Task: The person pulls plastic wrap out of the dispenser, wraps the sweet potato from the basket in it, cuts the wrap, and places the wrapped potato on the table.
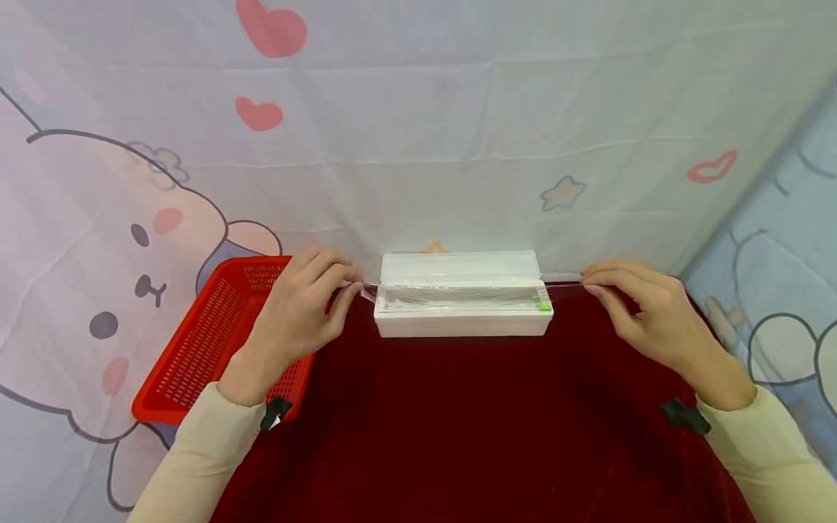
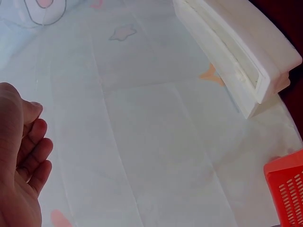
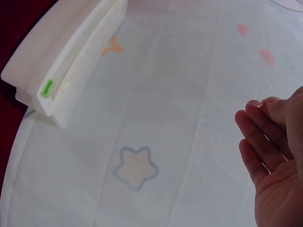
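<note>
A white cling film dispenser (image 1: 463, 326) sits at the back of the dark red cloth, its lid (image 1: 460, 267) raised against the hanging sheet. Clear cling film (image 1: 461, 297) lies wrinkled along its opening and extends past both ends. My left hand (image 1: 296, 314) pinches one end of the film between thumb and fingertips, left of the dispenser. On the far side, my right hand (image 1: 650, 309) pinches the other end, and a bit of film shows at its fingertips in the right wrist view. A green slider (image 1: 544, 307) sits at the dispenser's right end.
A red plastic basket (image 1: 155, 410) stands on the left, partly behind my left forearm. A printed sheet (image 1: 418, 131) with hearts and a cartoon animal hangs behind the dispenser and along the sides. Dark red cloth (image 1: 458, 421) covers the surface in front.
</note>
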{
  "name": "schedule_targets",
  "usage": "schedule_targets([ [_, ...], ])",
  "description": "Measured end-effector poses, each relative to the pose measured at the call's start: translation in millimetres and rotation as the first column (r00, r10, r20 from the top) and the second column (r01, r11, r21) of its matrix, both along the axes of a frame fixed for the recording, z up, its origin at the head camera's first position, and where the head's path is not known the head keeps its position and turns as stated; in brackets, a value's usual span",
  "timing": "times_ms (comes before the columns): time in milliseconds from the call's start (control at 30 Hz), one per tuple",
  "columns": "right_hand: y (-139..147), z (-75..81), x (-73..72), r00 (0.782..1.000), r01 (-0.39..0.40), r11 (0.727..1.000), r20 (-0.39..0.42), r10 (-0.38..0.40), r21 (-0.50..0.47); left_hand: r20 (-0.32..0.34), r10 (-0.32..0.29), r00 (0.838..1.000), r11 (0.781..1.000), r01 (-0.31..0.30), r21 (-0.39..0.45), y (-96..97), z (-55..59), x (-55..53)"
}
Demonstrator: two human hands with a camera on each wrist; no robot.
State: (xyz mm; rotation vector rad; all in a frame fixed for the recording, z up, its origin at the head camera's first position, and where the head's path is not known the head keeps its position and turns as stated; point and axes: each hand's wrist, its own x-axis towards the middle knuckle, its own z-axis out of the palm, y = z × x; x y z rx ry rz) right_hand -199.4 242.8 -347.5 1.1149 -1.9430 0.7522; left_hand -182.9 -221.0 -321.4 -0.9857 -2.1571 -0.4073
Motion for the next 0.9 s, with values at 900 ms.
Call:
schedule_targets([
  [900,0.2,-18.9,9.5,0.999,-0.037,0.999,0.010,0.036,0.018,0.042,-0.020,0.999,1.000,0.021,-0.018,-4.4,-13.8,13.9],
])
